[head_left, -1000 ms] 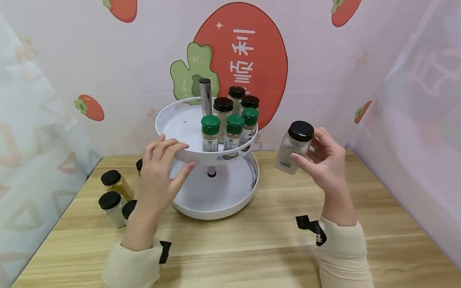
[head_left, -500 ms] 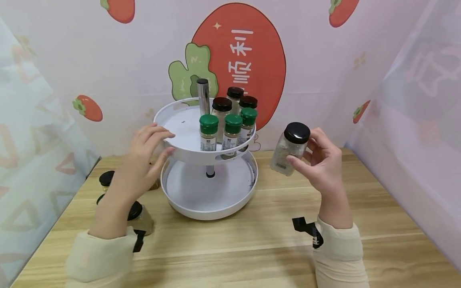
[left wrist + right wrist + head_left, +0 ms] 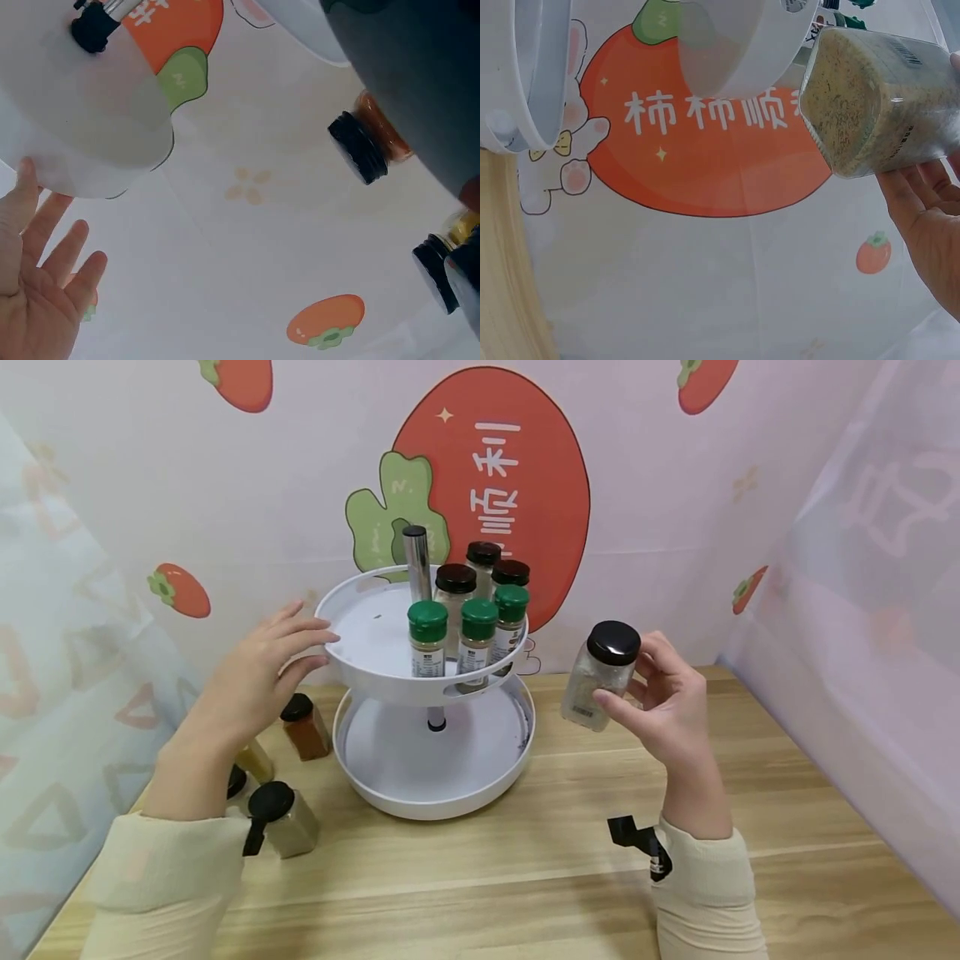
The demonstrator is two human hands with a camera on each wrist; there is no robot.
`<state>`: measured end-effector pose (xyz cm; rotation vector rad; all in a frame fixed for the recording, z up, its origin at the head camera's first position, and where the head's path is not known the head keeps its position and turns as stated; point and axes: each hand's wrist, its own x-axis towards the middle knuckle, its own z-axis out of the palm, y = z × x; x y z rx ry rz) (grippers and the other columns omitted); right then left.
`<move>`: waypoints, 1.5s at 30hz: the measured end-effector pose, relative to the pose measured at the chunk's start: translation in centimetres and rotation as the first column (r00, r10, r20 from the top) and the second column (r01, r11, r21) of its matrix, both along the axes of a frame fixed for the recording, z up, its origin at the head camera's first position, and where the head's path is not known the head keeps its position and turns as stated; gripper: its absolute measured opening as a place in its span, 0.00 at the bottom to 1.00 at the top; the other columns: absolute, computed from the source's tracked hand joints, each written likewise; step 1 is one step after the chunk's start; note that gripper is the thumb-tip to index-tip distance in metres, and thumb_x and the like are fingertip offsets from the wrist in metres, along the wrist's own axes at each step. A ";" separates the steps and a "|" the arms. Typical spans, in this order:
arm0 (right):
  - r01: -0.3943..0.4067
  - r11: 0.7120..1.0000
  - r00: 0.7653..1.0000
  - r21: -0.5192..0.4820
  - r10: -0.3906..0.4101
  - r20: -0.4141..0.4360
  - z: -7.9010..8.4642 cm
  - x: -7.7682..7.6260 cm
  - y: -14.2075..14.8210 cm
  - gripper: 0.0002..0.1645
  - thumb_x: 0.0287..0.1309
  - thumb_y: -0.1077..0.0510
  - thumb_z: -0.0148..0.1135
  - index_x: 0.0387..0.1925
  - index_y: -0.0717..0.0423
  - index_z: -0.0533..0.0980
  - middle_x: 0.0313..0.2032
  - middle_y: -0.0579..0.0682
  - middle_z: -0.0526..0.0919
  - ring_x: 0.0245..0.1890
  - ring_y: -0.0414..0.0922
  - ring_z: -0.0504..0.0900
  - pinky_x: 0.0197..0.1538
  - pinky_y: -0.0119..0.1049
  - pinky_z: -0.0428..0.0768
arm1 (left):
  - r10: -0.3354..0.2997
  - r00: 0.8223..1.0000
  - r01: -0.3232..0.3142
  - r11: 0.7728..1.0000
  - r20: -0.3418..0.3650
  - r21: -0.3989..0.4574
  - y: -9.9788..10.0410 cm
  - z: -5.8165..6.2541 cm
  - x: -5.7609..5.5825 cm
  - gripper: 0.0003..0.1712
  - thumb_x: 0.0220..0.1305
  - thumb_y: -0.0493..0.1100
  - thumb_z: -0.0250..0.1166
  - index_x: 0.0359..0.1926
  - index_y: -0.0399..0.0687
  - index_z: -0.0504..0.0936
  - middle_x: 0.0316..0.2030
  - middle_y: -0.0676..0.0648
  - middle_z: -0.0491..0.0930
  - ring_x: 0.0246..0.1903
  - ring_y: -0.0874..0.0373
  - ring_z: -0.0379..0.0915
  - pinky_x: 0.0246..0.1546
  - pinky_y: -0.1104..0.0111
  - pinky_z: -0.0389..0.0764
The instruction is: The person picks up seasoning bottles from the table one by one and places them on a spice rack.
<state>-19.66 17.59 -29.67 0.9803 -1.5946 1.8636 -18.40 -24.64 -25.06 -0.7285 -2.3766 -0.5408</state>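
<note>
Gripping tilted jar (image 3: pixel 591 687) in right hand (image 3: pixel 671 714), midair, right of rack (image 3: pixel 390 687). Looks clear, squarish, black-lidded, barcoded, with speckled tan contents (image 3: pixel 847 105). Has left hand (image 3: pixel 258 668) at rack's upper rim with loosely spread fingers.

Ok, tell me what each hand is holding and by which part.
The right hand grips a clear jar by its body, below the black lid. The left hand, at the edge of the upper tray, holds nothing.

There are eight black-lidded jars (image 3: pixel 588 693), three green-lidded jars (image 3: pixel 428 642) and one stand (image 3: pixel 427 781).
</note>
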 end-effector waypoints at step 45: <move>0.019 0.998 1.000 0.064 -0.018 -0.013 0.1 -0.1 -0.5 0.29 0.41 0.80 0.70 0.51 0.73 0.77 0.42 0.50 0.75 0.44 0.45 0.83 0.49 0.31 0.87 | 0.163 0.960 -0.148 0.986 -0.229 0.082 5.8 -2.6 2.3 0.12 0.52 0.41 0.77 0.37 0.43 0.87 0.32 0.45 0.80 0.33 0.49 0.66 0.29 0.65 0.67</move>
